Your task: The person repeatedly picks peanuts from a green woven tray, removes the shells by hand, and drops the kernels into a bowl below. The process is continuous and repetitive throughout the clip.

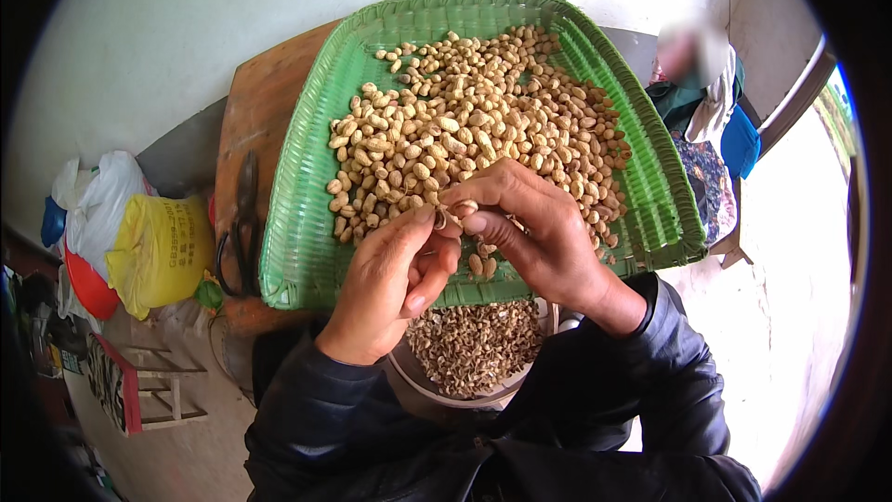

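Both hands meet above the near edge of a green woven plastic basket (296, 174), which holds a heap of unshelled peanuts (481, 111). Between the thumb and fingers of my left hand (394, 268) is a piece of split peanut shell. My right hand (536, 237) pinches an opened peanut (463, 208) against it. Below my fingers, a few peanuts (482, 266) lie near the basket's near rim. Under that rim, between my legs, a round tub (425, 390) is filled with broken shells (481, 348).
The basket rests on a wooden table (261, 104); black-handled scissors (244, 237) lie on its left part. Stuffed plastic bags, one yellow (164, 251), and a low wooden stool (167, 390) are at the left. Folded cloths (711, 174) are piled on a seat at the right.
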Demonstrator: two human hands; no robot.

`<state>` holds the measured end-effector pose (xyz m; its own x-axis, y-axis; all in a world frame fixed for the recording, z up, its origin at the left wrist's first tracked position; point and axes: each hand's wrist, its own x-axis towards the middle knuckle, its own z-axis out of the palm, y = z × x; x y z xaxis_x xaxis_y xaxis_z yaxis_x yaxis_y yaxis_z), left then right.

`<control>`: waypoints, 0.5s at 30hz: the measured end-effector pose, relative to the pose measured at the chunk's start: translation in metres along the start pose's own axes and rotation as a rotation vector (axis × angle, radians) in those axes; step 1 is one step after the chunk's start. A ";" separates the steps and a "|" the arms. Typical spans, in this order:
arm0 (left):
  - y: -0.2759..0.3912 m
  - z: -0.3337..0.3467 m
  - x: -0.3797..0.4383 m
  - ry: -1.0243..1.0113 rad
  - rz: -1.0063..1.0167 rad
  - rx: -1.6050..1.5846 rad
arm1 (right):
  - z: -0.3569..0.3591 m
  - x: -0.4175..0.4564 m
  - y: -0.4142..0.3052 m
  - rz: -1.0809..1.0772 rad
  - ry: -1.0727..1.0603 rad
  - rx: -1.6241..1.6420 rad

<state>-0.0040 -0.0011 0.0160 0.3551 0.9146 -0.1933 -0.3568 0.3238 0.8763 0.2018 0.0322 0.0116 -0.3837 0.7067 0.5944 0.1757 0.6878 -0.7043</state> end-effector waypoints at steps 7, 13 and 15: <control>-0.010 -0.011 0.006 -0.095 -0.022 -0.172 | 0.002 0.000 -0.001 -0.087 -0.046 -0.048; 0.001 0.008 0.003 0.028 -0.043 -0.072 | 0.001 0.003 0.001 -0.106 -0.002 -0.097; -0.002 0.001 0.003 -0.059 -0.022 0.006 | 0.003 0.002 0.005 -0.104 0.017 -0.081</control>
<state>-0.0015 0.0005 0.0140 0.4136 0.8912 -0.1863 -0.3429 0.3421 0.8748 0.1989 0.0360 0.0080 -0.3888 0.6333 0.6692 0.2084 0.7680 -0.6056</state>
